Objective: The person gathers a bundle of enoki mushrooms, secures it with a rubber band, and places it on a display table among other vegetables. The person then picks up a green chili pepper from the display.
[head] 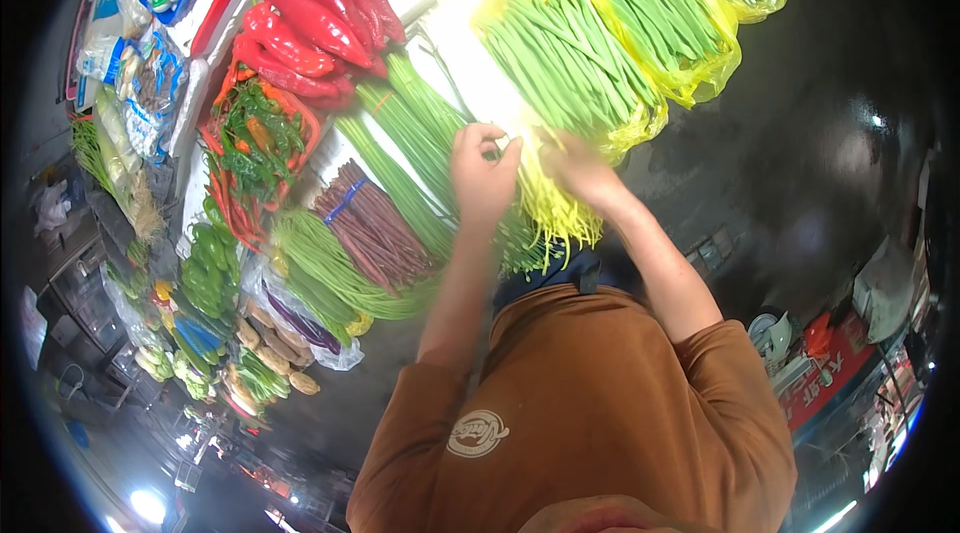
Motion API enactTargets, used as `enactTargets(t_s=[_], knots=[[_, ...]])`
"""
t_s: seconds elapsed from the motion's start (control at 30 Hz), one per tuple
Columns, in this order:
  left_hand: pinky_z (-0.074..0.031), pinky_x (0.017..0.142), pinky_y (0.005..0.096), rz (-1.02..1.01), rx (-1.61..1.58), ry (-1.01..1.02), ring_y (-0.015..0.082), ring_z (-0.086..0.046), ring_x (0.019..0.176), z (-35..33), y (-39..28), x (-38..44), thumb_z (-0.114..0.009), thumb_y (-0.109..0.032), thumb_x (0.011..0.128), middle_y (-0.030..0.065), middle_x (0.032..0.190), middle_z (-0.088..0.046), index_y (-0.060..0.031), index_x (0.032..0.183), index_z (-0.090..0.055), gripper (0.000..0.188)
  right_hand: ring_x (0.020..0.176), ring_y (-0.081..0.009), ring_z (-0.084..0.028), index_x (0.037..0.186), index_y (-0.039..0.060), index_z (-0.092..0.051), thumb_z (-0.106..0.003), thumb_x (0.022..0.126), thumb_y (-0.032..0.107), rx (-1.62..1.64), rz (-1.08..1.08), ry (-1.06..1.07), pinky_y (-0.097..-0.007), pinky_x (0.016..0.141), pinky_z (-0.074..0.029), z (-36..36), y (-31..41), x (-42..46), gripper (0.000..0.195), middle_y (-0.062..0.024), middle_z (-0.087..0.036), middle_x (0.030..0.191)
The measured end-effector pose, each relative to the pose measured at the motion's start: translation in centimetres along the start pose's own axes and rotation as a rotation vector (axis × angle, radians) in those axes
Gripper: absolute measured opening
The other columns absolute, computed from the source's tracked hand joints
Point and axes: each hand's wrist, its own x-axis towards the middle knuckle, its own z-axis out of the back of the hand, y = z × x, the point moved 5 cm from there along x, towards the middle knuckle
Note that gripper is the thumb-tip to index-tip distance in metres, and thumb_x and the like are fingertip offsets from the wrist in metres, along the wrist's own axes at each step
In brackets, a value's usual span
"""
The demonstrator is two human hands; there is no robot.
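My left hand (484,171) is over the left side of a bundle of yellow chives (556,210), its thumb and forefinger close together; whether they pinch a strand is hard to tell in the glare. On the bundle's right side lies my right hand (577,165), blurred, its fingers partly hidden. The bundle hangs at the stall's front edge. To its left lie bunches of green garlic stems (409,150). Green beans (562,60) in a yellow plastic bag rest just beyond my right hand.
Large red peppers (315,15), a basket of mixed chillies (259,135), a purple stem bundle (375,225) and long green beans (337,263) crowd the left. More bagged beans (649,0) extend to the upper right. Dark floor (810,158) shows beyond the stall's right edge.
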Motion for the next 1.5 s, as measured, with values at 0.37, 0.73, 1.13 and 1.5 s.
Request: enactTargets(t_s=[0.37,0.73,1.13,1.5], knots=[[-0.051,0.072,0.0344,-0.147,0.226,-0.094,0.0177,-0.056,0.075,-3.3,-0.9,0.8,-0.089,-0.015,0.076,0.0067,0.096,-0.057,-0.0039,0.095,-0.061,0.036,0.112,-0.0416,-0.068,0.139,0.0005,-0.06,-0.051,0.098,0.01,-0.263,0.407,-0.281,-0.0426,0.098,-0.052,3.1,-1.2,1.2,0.043,-0.0312,-0.069,0.118],[-0.055,0.077,0.036,0.152,0.075,-0.185,0.0229,-0.069,0.084,3.8,3.0,5.2,-0.081,-0.04,0.089,0.0168,0.101,-0.071,0.005,0.106,-0.066,0.051,0.077,-0.0114,-0.055,0.138,0.0,-0.062,-0.052,0.104,0.014,0.004,0.241,-0.182,-0.0275,0.074,-0.047,4.4,-0.9,-2.0,0.038,-0.0024,-0.061,0.084],[-0.049,0.095,0.0438,0.099,0.105,-0.497,0.0355,-0.061,0.1,-0.9,1.0,8.5,-0.086,-0.026,0.071,0.0211,0.108,-0.06,0.0066,0.101,-0.059,0.051,0.085,-0.0165,-0.063,0.135,-0.0028,-0.063,-0.051,0.099,0.01,-0.141,0.266,-0.173,-0.0302,0.083,-0.051,1.9,1.5,0.7,0.039,-0.0127,-0.07,0.096],[-0.046,0.096,0.0453,0.029,0.103,-0.55,0.0363,-0.055,0.103,-2.8,2.2,10.5,-0.088,-0.02,0.066,0.0198,0.104,-0.054,0.0034,0.1,-0.051,0.055,0.088,-0.0166,-0.063,0.133,-0.0016,-0.064,-0.053,0.102,0.013,-0.146,0.367,-0.283,-0.0308,0.085,-0.051,3.8,-1.4,-2.3,0.036,-0.0099,-0.07,0.095]])
